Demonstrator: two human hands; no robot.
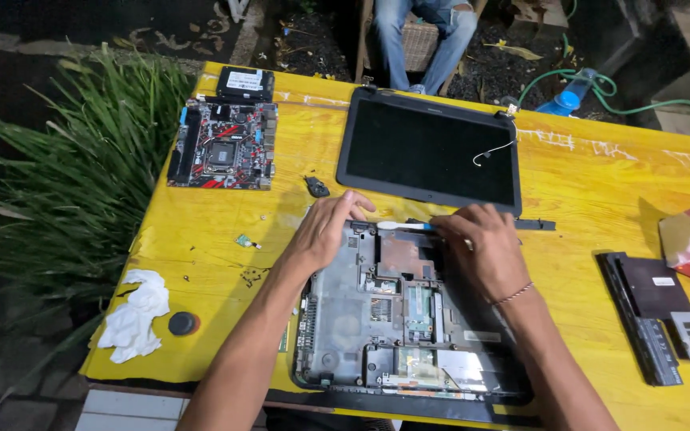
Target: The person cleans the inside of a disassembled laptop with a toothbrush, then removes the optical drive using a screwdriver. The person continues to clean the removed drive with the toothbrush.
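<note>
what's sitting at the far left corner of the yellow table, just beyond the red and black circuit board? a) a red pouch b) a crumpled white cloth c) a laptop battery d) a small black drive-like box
d: the small black box lies at the table's far edge, right behind the circuit board; the white cloth is at the near left.

Landmark: the opened laptop base point(393, 319), lying on the yellow table point(600, 183).
My left hand point(325, 227): resting on the base's far left corner, fingers spread.
My right hand point(481, 243): on its far right part, pinching a white-handled tool point(405, 226).
Detached screen point(429, 150): just beyond the base.
Motherboard point(224, 144): far left of it.
Battery point(636, 319): well right.
</note>
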